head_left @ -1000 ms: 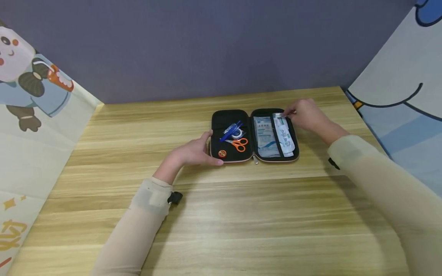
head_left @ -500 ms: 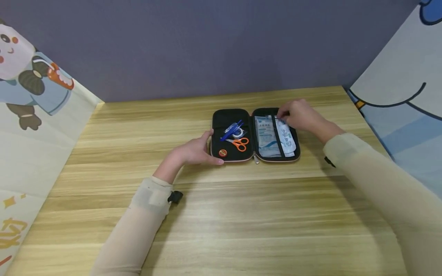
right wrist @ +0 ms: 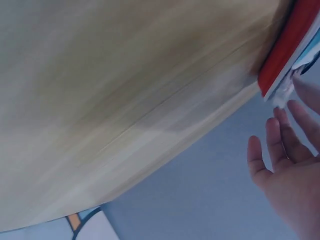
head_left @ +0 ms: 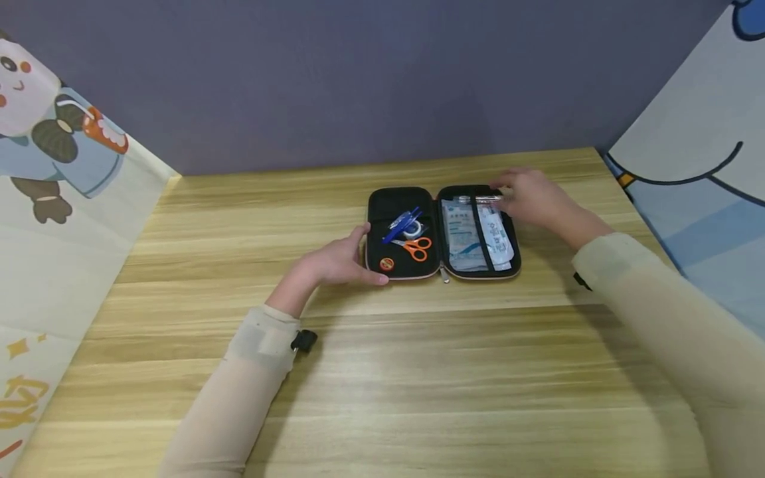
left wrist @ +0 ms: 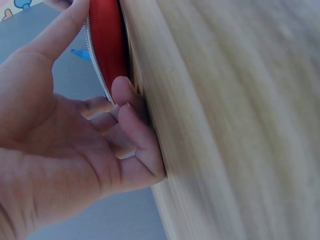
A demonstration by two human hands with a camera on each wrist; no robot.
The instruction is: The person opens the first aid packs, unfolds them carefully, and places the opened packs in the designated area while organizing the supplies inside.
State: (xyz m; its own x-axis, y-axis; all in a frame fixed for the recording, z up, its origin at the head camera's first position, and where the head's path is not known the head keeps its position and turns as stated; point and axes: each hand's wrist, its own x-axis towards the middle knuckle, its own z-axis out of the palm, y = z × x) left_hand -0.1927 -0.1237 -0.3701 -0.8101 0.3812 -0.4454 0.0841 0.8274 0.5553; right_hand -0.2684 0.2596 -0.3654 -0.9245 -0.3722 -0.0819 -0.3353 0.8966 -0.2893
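Note:
An unzipped first-aid case (head_left: 402, 199), black inside and red outside, lies flat on the table. My left hand (head_left: 337, 262) grips its left side, thumb at the near corner and fingers bent at the left edge. My right hand (head_left: 534, 199) is at the far right corner, thumb and forefinger apart beside a shiny clear packet (head_left: 466, 199). That packet lies crosswise under the black elastic strap (head_left: 481, 239). Beneath are a pale blue packet (head_left: 460, 232) and a white packet (head_left: 497, 238). In the right wrist view, fingertips (right wrist: 292, 103) are right by the clear plastic (right wrist: 284, 90).
The case's left half holds blue tweezers (head_left: 402, 226), a white tape ring (head_left: 414, 231) and orange-handled scissors (head_left: 416, 249). A zip pull (head_left: 445, 276) hangs at the near hinge. A grey panel (head_left: 299, 86) rises behind the wooden table (head_left: 418, 372).
My right hand moved the shiny clear packet leftward under the strap, then drew back right, its fingers now apart. My left hand has stayed on the case.

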